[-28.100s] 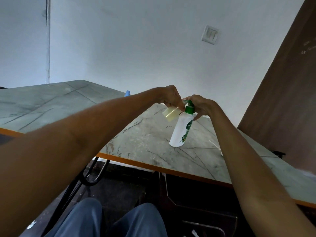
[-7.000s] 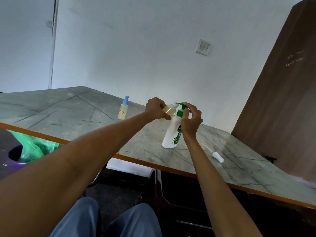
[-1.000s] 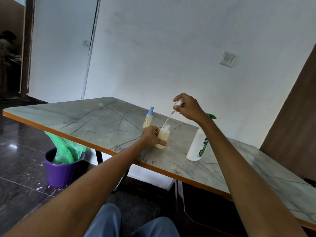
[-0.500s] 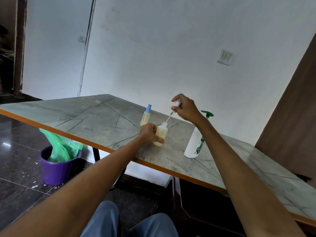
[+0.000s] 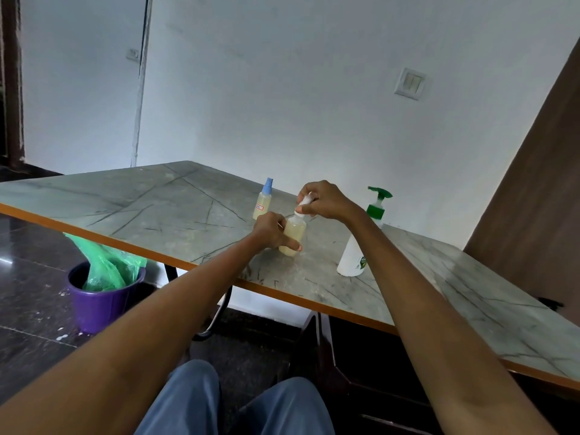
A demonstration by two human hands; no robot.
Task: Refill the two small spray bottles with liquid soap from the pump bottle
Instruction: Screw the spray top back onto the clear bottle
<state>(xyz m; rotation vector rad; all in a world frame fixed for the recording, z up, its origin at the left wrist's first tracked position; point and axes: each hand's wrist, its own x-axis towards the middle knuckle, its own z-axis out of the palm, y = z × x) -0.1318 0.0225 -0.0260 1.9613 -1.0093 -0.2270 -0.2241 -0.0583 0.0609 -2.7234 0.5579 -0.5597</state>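
Since a second ago the right hand (image 5: 326, 200) has come down, and the white spray cap (image 5: 305, 200) it pinches now sits at the mouth of the small spray bottle (image 5: 293, 235), its thin tube no longer showing above the neck. The left hand (image 5: 271, 230) still holds that bottle upright on the worktop (image 5: 175, 211), fingers (image 5: 290, 244) curled round its lower body; the yellowish liquid fills it nearly to the shoulder.

Nearest the camera, at 6 o'clock, are the person's knees in blue trousers (image 5: 235, 403), with both bare forearms reaching forward over a dark glossy floor (image 5: 31, 302). At 8 o'clock from the held bottle a purple bucket (image 5: 100, 296) lined with a green plastic bag (image 5: 103, 262) stands on the floor beside the worktop's dark leg.

The worktop is grey-green marble pattern with dark veins and an orange edge band. At 3 o'clock from the held bottle stands the white pump bottle (image 5: 354, 255) with its green pump head, partly behind the right forearm. At 11 o'clock, just behind the left hand, the second spray bottle (image 5: 263, 204) stands capped in pale blue.

Beyond is a plain white wall (image 5: 282, 89) with a switch plate (image 5: 409, 83) at 1 o'clock, a brown wooden panel (image 5: 539, 199) at 3 o'clock and a doorway at far 10 o'clock.
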